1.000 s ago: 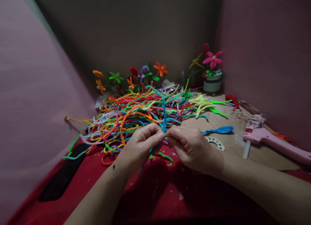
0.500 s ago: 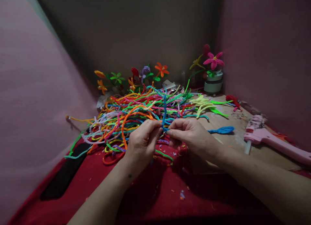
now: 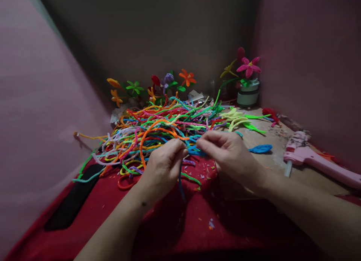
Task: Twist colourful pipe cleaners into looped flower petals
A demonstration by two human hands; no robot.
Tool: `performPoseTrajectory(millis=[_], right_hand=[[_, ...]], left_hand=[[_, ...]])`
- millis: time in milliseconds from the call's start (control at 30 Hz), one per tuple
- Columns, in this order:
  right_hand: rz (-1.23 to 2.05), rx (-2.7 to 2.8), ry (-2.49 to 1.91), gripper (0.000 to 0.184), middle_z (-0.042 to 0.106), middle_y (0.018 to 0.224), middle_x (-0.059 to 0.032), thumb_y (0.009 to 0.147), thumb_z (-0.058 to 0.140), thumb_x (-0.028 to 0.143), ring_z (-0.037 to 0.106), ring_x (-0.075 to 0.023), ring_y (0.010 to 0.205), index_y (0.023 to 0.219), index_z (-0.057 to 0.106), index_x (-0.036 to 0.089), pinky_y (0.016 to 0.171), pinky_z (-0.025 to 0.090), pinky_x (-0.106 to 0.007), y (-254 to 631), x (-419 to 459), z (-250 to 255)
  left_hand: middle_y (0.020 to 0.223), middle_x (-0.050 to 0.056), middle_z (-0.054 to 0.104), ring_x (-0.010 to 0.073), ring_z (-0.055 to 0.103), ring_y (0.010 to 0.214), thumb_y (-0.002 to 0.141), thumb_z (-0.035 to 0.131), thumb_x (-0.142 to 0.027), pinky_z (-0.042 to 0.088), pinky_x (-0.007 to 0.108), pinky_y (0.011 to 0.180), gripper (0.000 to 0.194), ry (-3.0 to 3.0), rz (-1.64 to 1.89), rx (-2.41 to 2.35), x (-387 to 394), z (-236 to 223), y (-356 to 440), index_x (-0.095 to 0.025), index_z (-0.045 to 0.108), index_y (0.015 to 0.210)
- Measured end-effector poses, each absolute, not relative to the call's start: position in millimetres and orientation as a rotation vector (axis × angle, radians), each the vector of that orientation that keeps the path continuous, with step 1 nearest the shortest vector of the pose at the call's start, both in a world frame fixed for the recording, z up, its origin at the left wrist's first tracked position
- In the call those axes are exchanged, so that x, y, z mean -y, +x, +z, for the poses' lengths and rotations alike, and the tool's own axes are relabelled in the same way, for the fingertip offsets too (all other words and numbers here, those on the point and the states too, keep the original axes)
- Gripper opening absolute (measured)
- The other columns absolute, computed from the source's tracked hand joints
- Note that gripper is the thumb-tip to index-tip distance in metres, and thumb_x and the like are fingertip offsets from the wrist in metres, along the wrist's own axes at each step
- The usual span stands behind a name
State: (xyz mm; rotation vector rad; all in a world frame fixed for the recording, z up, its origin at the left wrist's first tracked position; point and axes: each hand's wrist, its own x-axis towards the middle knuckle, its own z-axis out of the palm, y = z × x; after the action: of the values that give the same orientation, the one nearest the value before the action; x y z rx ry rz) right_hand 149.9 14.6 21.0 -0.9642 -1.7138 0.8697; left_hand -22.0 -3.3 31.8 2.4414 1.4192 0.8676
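Between my two hands runs a blue pipe cleaner (image 3: 194,152), bent where the left fingers pinch it. My left hand (image 3: 166,159) is closed on it, and a darker blue end hangs down below those fingers. My right hand (image 3: 225,152) pinches the other side of the blue piece, its thumb and forefinger partly covering it. A blue pipe-cleaner loop (image 3: 261,149) lies on the board just past my right hand. Behind both hands spreads a tangled heap of coloured pipe cleaners (image 3: 158,129).
A pink glue gun (image 3: 318,161) rests on a brown board (image 3: 273,170) at the right. Pipe-cleaner flowers (image 3: 187,78) stand at the back, with a pale green pot (image 3: 248,95) near the right wall. A black strip (image 3: 73,201) lies on the red cloth (image 3: 175,231).
The blue length that stood upright between my hands is now down, stretched sideways with one end hanging under the left fingers. My right hand has moved slightly right.
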Motion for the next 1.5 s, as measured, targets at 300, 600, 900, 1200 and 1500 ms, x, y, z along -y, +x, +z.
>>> performPoseTrajectory(millis=[300, 600, 900, 1200, 1500], right_hand=[[1.030, 1.986, -0.951, 0.030, 0.049, 0.052, 0.0015, 0.078, 0.055, 0.027, 0.043, -0.0093, 0.054, 0.050, 0.060, 0.015, 0.051, 0.033, -0.023, 159.9, -24.9, 30.1], [1.714, 1.712, -1.033, 0.014, 0.062, 0.052, -0.0013, 0.070, 0.061, 0.020, 0.053, -0.0106, 0.048, 0.058, 0.066, 0.014, 0.053, 0.042, -0.023, 155.7, -24.1, 30.2], [1.785, 1.506, -0.985, 0.012, 0.060, 0.051, -0.0003, 0.067, 0.063, 0.020, 0.050, -0.0080, 0.044, 0.058, 0.063, 0.012, 0.047, 0.040, -0.021, 147.0, -25.3, 11.2], [1.682, 1.584, -1.038, 0.015, 0.063, 0.056, -0.0042, 0.069, 0.061, 0.022, 0.050, -0.0088, 0.046, 0.064, 0.067, 0.010, 0.046, 0.037, -0.021, 144.2, -25.4, 5.3], [1.843, 1.457, -1.037, 0.013, 0.059, 0.049, -0.0011, 0.067, 0.060, 0.020, 0.049, -0.0083, 0.041, 0.057, 0.063, 0.012, 0.043, 0.036, -0.020, 142.6, -23.5, 6.3]], left_hand=[[0.060, -0.003, 0.043, 0.0093, 0.038, 0.057, 0.083, 0.046, -0.026, 0.031, 0.020, 0.053, 0.021, 2.150, 0.737, -1.334, 5.7, 45.2, -22.0, -0.016, 0.052, 0.066], [0.055, -0.004, 0.046, 0.0065, 0.039, 0.048, 0.076, 0.057, -0.030, 0.031, 0.017, 0.044, 0.019, 1.791, 0.835, -1.351, 0.4, 38.8, -20.8, -0.015, 0.056, 0.066], [0.051, 0.000, 0.061, 0.0111, 0.053, 0.038, 0.075, 0.059, -0.031, 0.044, 0.022, 0.039, 0.018, 1.347, 0.897, -1.231, -1.8, 29.4, -16.6, -0.015, 0.052, 0.073], [0.053, -0.001, 0.060, 0.0114, 0.058, 0.045, 0.075, 0.059, -0.024, 0.049, 0.022, 0.047, 0.014, 1.436, 1.041, -1.302, -0.8, 27.3, -8.7, -0.014, 0.052, 0.070], [0.049, -0.005, 0.051, 0.0046, 0.041, 0.036, 0.078, 0.054, -0.027, 0.030, 0.015, 0.036, 0.015, 1.697, 0.949, -1.429, -3.1, 24.6, -12.7, -0.015, 0.052, 0.069]])
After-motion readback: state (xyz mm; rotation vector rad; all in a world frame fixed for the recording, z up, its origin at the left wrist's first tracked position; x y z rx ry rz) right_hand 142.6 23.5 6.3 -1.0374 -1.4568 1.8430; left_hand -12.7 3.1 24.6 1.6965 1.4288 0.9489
